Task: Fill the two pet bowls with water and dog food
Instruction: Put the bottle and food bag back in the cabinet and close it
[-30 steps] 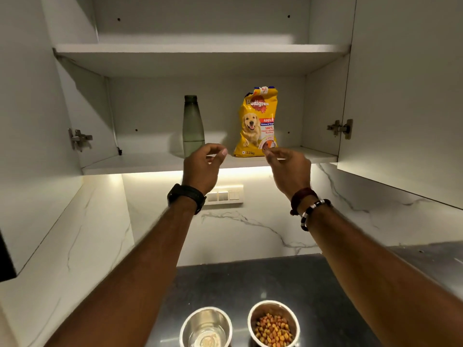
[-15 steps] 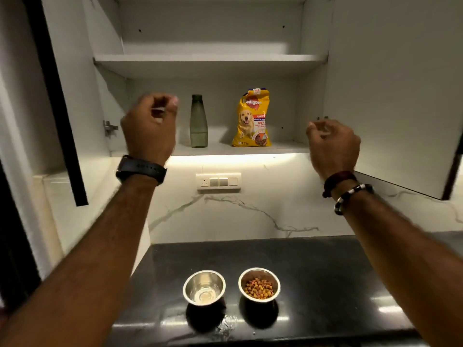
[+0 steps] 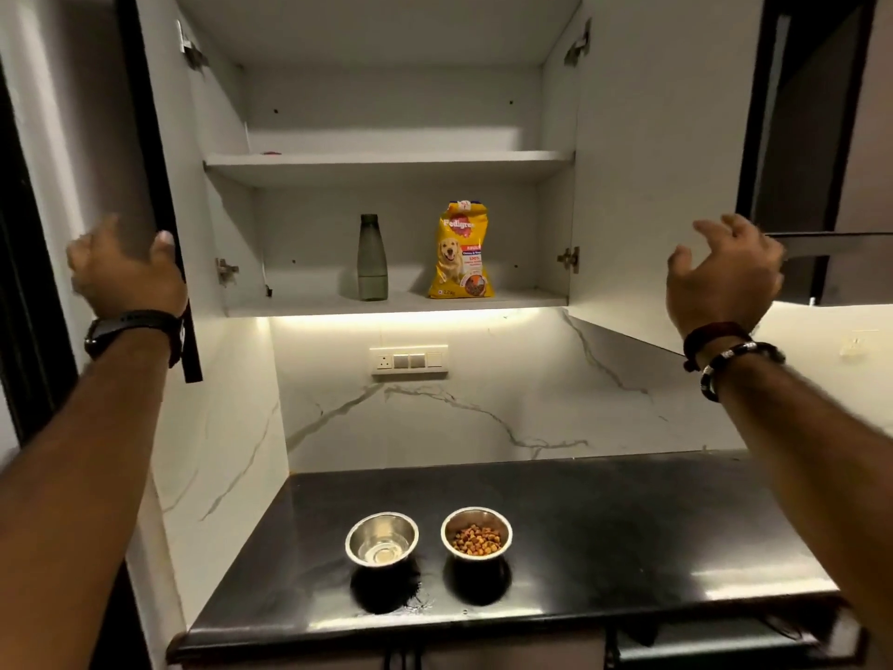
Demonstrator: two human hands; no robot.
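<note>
Two steel bowls stand side by side on the black counter (image 3: 628,524). The left bowl (image 3: 358,538) holds water and the right bowl (image 3: 502,524) holds brown kibble. Up in the open wall cabinet, a grey-green water bottle (image 3: 372,258) and a yellow dog food bag (image 3: 461,251) stand upright on the lower shelf. My left hand (image 3: 125,275) holds the edge of the left cabinet door (image 3: 164,137), thumb on its front. My right hand (image 3: 720,278) is raised with fingers spread in front of the right cabinet door (image 3: 652,162); whether it touches the door is unclear.
Both cabinet doors stand swung out towards me. The upper shelf (image 3: 386,159) is nearly bare. A switch and socket panel (image 3: 408,360) sits on the marble backsplash under the lit cabinet. A small spill lies on the counter in front of the water bowl.
Both hands have moved apart from the middle of the shelf out to the two cabinet doors. The view has pulled back, showing more of the counter and cabinet.
</note>
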